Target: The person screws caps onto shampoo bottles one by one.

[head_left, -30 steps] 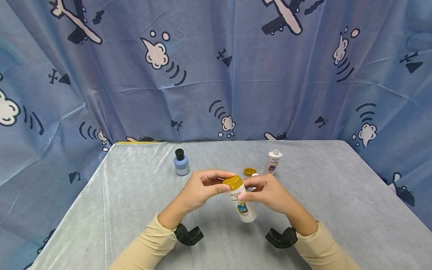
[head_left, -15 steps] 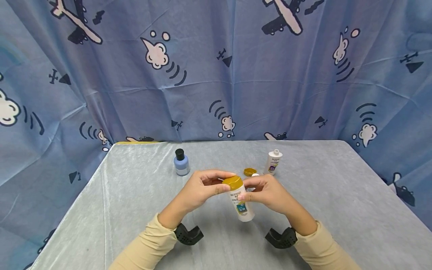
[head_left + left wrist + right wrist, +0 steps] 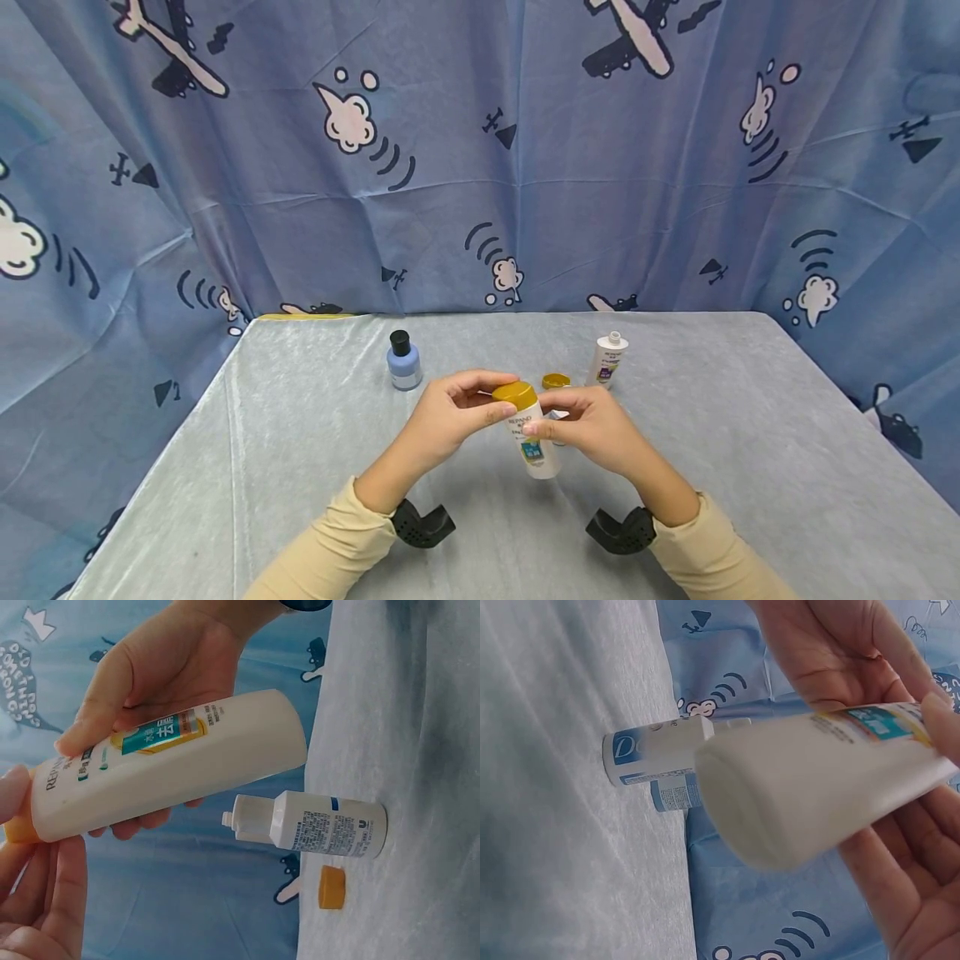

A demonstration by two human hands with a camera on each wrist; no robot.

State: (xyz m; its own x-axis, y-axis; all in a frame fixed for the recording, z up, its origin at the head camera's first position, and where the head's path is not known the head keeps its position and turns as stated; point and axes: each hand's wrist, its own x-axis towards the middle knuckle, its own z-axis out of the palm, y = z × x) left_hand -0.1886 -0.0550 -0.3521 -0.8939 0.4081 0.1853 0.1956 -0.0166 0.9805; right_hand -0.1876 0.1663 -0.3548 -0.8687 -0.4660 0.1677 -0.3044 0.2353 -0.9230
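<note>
A white shampoo bottle (image 3: 536,450) with a gold cap (image 3: 515,394) is held tilted above the table, between both hands. My left hand (image 3: 450,417) pinches the cap between thumb and fingers. With thumb and fingers around the upper body, my right hand (image 3: 588,425) grips the bottle just below the cap. In the left wrist view the cap (image 3: 21,817) sits on the bottle's neck end, and the label (image 3: 161,735) faces that camera. The bottle's base (image 3: 742,810) points toward the right wrist camera and is off the table.
Behind the right hand stands a small white bottle (image 3: 330,825), mostly hidden in the head view. A loose gold cap (image 3: 556,381) lies near a capless white bottle (image 3: 607,360). At the back left stands a blue bottle (image 3: 403,364) with a black cap. A patterned curtain (image 3: 480,167) hangs behind the table.
Both hands have lifted the shampoo bottle slightly, and its base has shifted a little left. The left hand stays on the cap and the right hand on the body.
</note>
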